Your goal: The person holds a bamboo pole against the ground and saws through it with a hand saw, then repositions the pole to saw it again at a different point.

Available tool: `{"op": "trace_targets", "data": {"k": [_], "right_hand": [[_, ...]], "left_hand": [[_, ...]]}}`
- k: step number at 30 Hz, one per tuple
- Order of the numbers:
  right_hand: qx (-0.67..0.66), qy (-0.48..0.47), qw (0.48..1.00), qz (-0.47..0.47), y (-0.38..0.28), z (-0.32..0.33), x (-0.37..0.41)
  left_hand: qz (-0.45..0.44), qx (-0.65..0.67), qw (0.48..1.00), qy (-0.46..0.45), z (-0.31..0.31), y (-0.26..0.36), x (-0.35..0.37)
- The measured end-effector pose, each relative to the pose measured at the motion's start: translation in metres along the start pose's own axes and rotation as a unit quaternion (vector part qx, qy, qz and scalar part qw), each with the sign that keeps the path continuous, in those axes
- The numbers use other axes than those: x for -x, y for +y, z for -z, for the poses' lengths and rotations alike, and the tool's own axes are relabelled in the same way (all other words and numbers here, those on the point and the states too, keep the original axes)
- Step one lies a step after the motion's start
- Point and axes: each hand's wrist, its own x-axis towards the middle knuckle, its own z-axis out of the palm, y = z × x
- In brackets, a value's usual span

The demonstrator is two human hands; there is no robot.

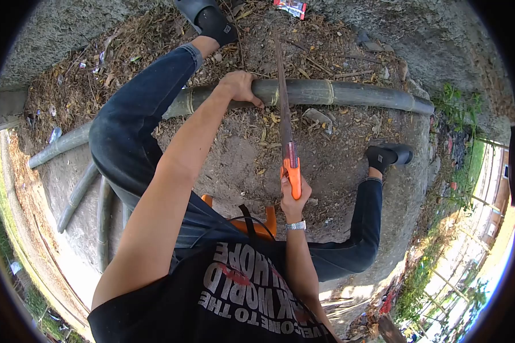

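Note:
A thick green bamboo pole (360, 94) lies across the ground in front of me. My left hand (238, 88) is closed over it, thumb on the near side, left of the saw. In my right hand (295, 197) is the orange handle of a hand saw (284, 114), fingers wrapped round it. The saw's long brown blade points away from me and crosses over the pole, right beside a pale mark on the bamboo. A metal watch sits on my right wrist.
My legs are spread to both sides, the left knee (117, 137) over the bamboo. More bamboo poles (77, 197) lie at the left. An orange seat (263, 226) shows beneath me. Rough concrete walls (429, 40) stand beyond; dry leaves and a red wrapper (292, 8) litter the soil.

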Motion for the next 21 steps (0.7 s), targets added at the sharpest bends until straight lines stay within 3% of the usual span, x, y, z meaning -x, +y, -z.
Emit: {"op": "trace_targets", "data": {"k": [7,11,21], "right_hand": [[0.013,-0.003,0.999,-0.044,-0.007,0.002,-0.013],[-0.01,0.007,1.0,0.008,-0.009,-0.012,-0.028],[-0.037,0.013,0.999,-0.035,-0.009,-0.017,-0.026]], "left_hand": [[0.013,-0.011,1.0,-0.016,0.001,0.005,0.003],[0.017,-0.005,1.0,0.003,-0.003,0.003,0.004],[0.023,-0.004,1.0,-0.018,-0.001,0.003,0.002]]}}
